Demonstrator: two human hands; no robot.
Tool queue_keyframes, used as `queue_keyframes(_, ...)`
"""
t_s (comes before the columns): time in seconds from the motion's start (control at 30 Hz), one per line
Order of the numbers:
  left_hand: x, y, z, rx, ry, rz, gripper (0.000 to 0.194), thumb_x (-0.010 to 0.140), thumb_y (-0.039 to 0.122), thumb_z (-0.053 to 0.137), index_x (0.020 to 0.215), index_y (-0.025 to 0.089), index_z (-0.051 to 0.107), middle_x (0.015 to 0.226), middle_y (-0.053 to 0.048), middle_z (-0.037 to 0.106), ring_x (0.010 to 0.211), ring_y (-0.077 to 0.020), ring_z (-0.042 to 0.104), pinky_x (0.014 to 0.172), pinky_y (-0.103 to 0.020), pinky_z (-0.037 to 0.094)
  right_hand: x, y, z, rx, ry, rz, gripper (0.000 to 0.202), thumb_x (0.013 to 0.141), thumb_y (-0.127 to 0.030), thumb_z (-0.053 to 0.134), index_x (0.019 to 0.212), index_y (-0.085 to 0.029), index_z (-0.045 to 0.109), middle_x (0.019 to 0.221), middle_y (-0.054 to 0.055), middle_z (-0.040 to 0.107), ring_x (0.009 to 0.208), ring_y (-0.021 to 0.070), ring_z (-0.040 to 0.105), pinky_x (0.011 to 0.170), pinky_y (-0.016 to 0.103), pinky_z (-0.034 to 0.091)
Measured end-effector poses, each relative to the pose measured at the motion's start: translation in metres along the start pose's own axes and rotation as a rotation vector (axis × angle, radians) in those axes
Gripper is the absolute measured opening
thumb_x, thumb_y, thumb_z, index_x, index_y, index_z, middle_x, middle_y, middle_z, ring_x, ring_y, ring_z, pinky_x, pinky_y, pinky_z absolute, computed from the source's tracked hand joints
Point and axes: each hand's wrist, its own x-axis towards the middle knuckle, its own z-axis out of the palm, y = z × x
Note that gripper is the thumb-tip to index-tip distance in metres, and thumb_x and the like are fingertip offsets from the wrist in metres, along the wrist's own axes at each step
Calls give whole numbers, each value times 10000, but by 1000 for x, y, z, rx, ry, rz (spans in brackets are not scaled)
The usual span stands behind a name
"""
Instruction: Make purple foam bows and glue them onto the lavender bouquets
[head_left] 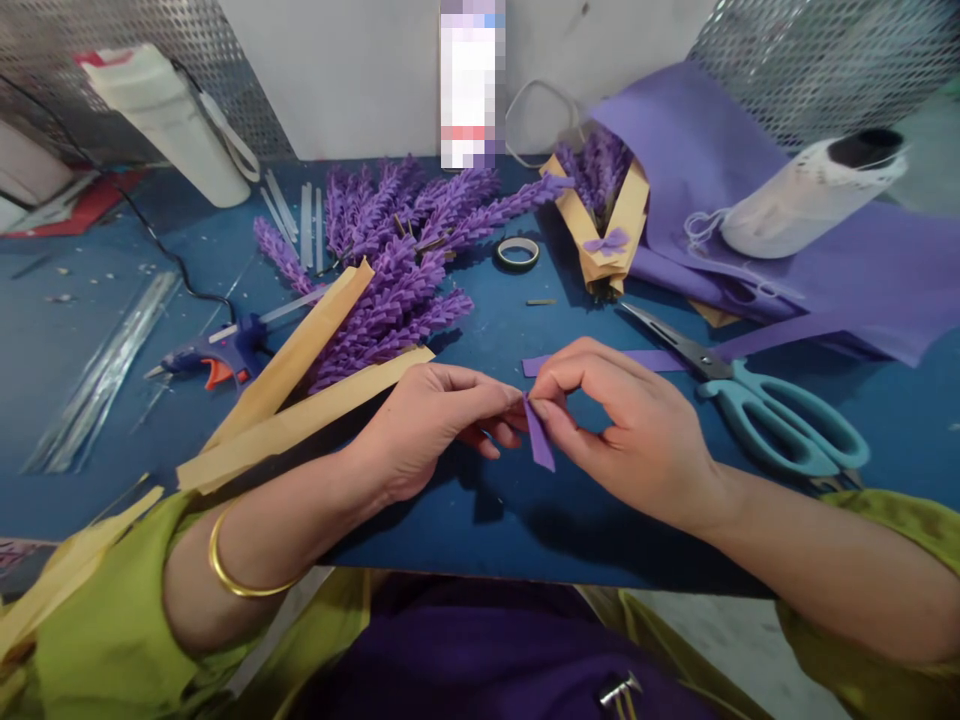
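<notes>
Between my two hands is a short purple strip, which looks like felt or paper, its loose end hanging down. My left hand pinches its upper end between thumb and forefinger, the other fingers curled loosely below. Close against it, the thumb and fingertips of my right hand pinch the same strip. Behind my right hand lies a longer purple strip. Scissors with teal handles rest to the right. Beyond them stands a small wrapped bouquet with a purple bow on tan paper.
Purple lavender-like flower stems lie in a heap at centre left, beside folded tan paper strips. A blue glue gun, clear glue sticks, a tape roll, a white bottle, a thread spool and purple sheet surround.
</notes>
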Motion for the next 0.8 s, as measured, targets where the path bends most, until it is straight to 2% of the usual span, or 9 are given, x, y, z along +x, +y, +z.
queue_keyframes(0.13,0,0,-2,-48,-31,-10,252,737,383,776,684,141,730,642,-24,671,588,-112,607,554,-204,488,-1,1,-1,-44,-10,-61,173,869,-72,553,879,-244,542,814,0,630,729,152,629,641,290,506)
queue_keyframes(0.33,1,1,-1,19,18,-34,241,691,364,787,655,137,715,607,-20,659,562,-108,597,561,-213,489,0,2,0,-118,-23,-148,178,876,-60,538,903,-236,544,826,10,627,705,143,609,614,274,495)
queue_keyframes(0.63,1,2,0,62,55,0,102,700,225,718,632,149,710,563,3,640,531,-87,566,561,-198,474,1,2,0,48,-56,-66,158,879,-72,555,880,-227,525,797,-6,590,727,136,586,656,274,491)
queue_keyframes(0.8,0,2,1,102,66,44,80,703,212,710,655,149,720,572,9,642,533,-88,555,558,-209,466,4,1,-2,201,-101,73,119,914,-151,536,830,-234,525,787,-2,578,739,152,592,674,292,499)
